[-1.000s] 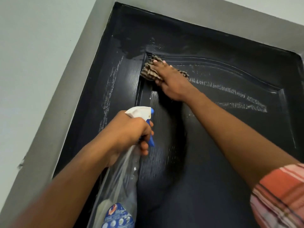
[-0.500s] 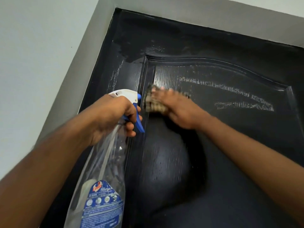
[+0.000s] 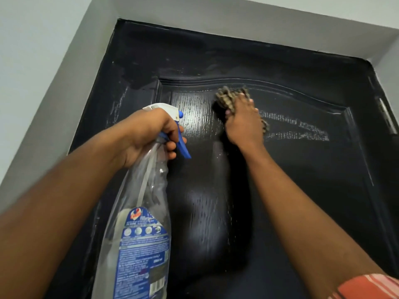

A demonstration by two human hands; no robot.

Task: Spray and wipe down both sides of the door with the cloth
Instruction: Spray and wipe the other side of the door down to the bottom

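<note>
A black panelled door (image 3: 302, 180) fills the view, seen from below toward its top. My right hand (image 3: 244, 124) presses a brown checked cloth (image 3: 228, 97) flat against the upper raised panel, just under the arched moulding. White foam streaks (image 3: 298, 130) lie on the panel to the right of the cloth. My left hand (image 3: 149, 134) grips the neck of a clear spray bottle (image 3: 140, 234) with a white head, blue trigger and blue label, held in front of the door's left part. Wet sheen shows on the wiped panel between the hands.
A grey door frame (image 3: 71, 104) surrounds the door at left and top, with pale wall beyond. A metal hinge (image 3: 387, 117) sits on the door's right edge. My striped orange sleeve (image 3: 367, 288) shows at bottom right.
My right hand has slid the cloth down the panel's left edge, then up and to the right across the panel. The left hand with the bottle stays near the left side; the view shifted.
</note>
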